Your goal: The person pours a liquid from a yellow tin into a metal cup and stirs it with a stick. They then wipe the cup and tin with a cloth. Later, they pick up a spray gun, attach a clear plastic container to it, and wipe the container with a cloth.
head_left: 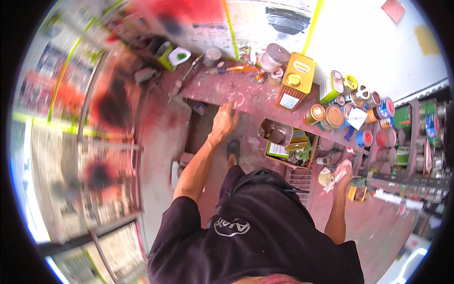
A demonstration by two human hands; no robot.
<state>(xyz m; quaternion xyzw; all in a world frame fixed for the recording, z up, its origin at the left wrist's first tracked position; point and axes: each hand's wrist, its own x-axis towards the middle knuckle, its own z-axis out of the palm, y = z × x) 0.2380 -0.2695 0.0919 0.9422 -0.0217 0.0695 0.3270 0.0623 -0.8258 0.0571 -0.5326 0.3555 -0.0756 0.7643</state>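
Note:
My left hand [224,123] is at the front edge of a paint-stained bench [265,97], fingers stretched out with nothing in them; whether the fingertips touch the edge I cannot tell. Out to the right, low beside the shelves, my right hand [346,179] is closed around a crumpled pink and white rag [336,176]. Behind the left hand on the bench lie an orange-handled tool [241,69] and a grey tool with a long handle [189,71]. A tall yellow metal can [302,71] stands to the right of them.
Several paint tins [335,116] crowd the bench's right end, and more fill the shelves [412,132] at far right. Below the bench front sit an open container [275,132] and a box of cans and litter [302,163]. A floor grate [300,182] lies near me.

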